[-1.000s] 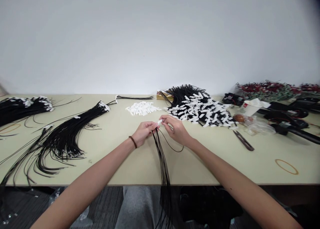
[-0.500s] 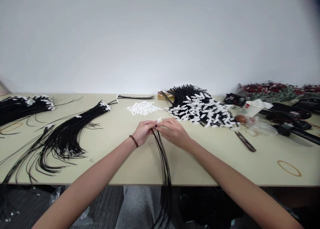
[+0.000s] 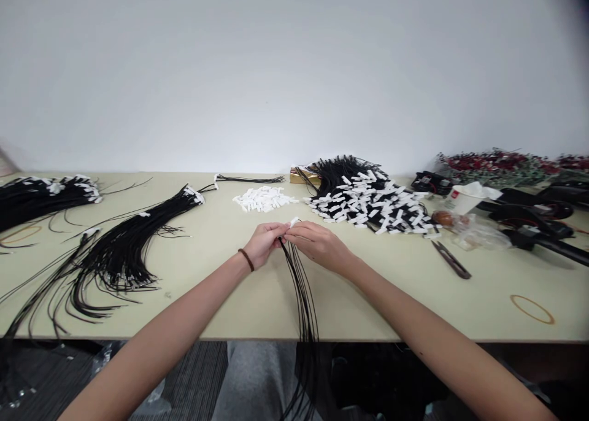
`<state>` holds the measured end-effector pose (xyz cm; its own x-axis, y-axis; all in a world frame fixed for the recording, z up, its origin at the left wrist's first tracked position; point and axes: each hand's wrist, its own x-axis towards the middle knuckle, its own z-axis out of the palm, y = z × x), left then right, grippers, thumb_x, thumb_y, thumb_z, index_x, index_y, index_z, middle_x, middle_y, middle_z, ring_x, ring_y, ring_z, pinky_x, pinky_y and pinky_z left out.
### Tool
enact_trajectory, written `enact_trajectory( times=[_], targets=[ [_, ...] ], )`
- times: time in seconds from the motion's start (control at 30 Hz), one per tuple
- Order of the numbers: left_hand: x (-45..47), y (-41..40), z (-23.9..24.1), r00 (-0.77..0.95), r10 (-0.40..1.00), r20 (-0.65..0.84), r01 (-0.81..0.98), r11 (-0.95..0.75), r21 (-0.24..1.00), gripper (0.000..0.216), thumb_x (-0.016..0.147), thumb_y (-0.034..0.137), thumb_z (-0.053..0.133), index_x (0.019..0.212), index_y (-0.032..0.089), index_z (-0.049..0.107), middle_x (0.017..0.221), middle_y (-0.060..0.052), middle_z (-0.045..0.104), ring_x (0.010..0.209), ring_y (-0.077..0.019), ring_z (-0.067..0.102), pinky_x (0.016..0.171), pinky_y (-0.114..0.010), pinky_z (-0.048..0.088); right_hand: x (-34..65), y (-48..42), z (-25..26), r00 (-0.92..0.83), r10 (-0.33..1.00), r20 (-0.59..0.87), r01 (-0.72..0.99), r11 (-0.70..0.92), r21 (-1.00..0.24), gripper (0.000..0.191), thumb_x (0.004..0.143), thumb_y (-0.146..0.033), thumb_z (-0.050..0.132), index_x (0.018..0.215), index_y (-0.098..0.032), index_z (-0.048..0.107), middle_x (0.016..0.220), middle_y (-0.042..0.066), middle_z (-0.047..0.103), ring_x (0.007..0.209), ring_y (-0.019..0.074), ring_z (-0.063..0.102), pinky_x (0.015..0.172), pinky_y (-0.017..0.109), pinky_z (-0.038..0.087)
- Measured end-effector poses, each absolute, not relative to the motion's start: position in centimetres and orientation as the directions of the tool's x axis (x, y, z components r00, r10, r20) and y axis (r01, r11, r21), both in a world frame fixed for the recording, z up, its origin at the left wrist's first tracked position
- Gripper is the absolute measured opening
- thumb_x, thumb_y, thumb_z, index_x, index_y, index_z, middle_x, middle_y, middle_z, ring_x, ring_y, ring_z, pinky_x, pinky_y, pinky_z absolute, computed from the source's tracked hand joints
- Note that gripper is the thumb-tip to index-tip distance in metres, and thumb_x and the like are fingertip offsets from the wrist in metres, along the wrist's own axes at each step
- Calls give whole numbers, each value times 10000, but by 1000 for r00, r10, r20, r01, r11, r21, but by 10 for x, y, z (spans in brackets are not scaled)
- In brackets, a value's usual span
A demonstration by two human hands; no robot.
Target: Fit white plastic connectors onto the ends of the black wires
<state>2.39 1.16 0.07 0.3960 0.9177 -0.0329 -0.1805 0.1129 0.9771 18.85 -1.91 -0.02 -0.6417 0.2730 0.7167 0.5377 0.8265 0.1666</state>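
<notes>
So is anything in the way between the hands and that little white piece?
Nothing visible is in the way: the left hand and right hand meet at the white piece, with black wires hanging below.

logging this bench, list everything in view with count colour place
table: one, pale green, centre
wall: one, grey, behind
held piece: one, white, centre
held wires: several, black, hanging past edge
loose pieces: many, white, back centre
heaped wires: many, black and white, right of centre
wire bundles: several, black, left
box: one, gold, back centre
snips: one, dark, right
bands: two, orange, left and right
cup: one, white, right
round item: count unclear, brown, by cup
bag: one, clear, right
plastic: count unclear, clear, lower left
tangled wires: many, red and green, back right
equipment: several, black, far right
trouser leg: one, grey, below
wristband: one, brown, left wrist
left hand: one, bare, centre
right hand: one, bare, centre
</notes>
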Motion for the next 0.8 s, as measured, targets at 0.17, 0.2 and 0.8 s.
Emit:
enact_trajectory(
  times=[0.17, 0.2, 0.8],
  targets=[
    [24, 13, -3, 380, 925, -29, -136, 87, 987, 276, 595, 370, 712, 581, 111, 619, 523, 8, 491, 525, -75, 391, 480, -230, 238, 190, -21, 0, -663, 338, 668, 564, 812, 150, 221, 899, -130, 370, 1020, -166, 551, 986, 72, 624, 1018, 182, 538, 832, 314, 503],
    [24, 13, -3, 380, 925, -29, -129, 84, 988, 283, 593, 376, 712, 578, 110, 618, 520, 8, 490, 523, -75, 390, 480, -231, 236, 191, -21, 0, -664, 357, 657, 569, 811, 134, 224, 904, -138, 364, 1026, -166, 549, 991, 73, 622, 1017, 182, 539, 834, 313, 501],
    [23, 16, -1, 385, 922, -45, -241, 148, 959, 337, 568, 379, 739, 711, 83, 664, 652, -39, 547, 537, -54, 384, 429, -206, 159, 199, -17, 26, 213, 855, 474, -283, 518, -807, 200, 791, -397, 573, 769, -200, 548, 718, -21, 579, 682, 109, 606, 696, 305, 531]
  ],
)
